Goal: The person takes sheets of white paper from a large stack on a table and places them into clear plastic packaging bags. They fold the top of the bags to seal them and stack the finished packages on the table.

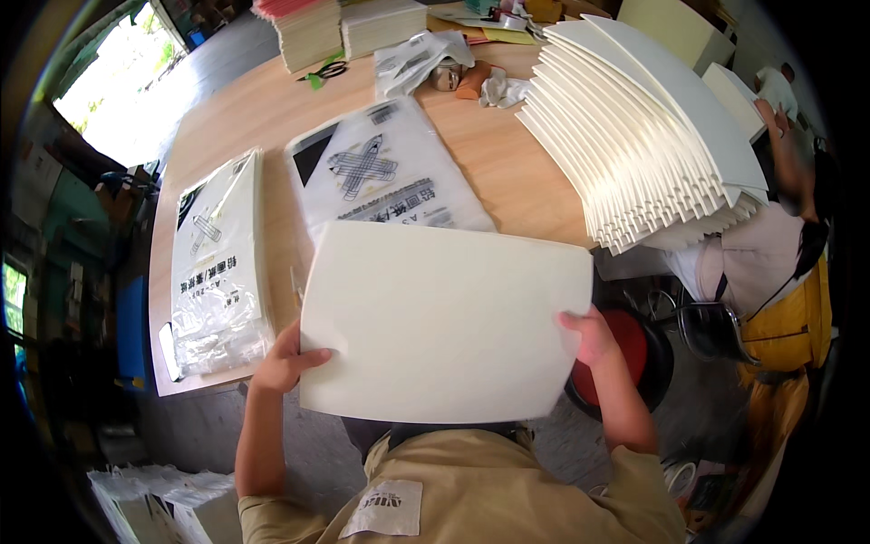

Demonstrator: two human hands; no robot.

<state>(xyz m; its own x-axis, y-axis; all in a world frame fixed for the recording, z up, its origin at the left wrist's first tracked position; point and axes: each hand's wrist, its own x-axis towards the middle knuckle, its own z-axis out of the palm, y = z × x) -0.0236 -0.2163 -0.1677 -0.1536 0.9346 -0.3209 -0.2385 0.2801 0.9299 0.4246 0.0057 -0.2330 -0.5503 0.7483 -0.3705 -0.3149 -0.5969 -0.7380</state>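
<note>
Wht paper (444, 322), long axis L-R

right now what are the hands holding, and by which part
The left hand and right hand hold white paper by its left and right edges, thumbs on top.

From the person's head, one wide fisheye view looks steeply down and forward: the shirt (489, 476) close below, the paper (444, 322) near the middle, the counter (494, 150) beyond, a bright doorway (118, 82) far off at upper left.
</note>
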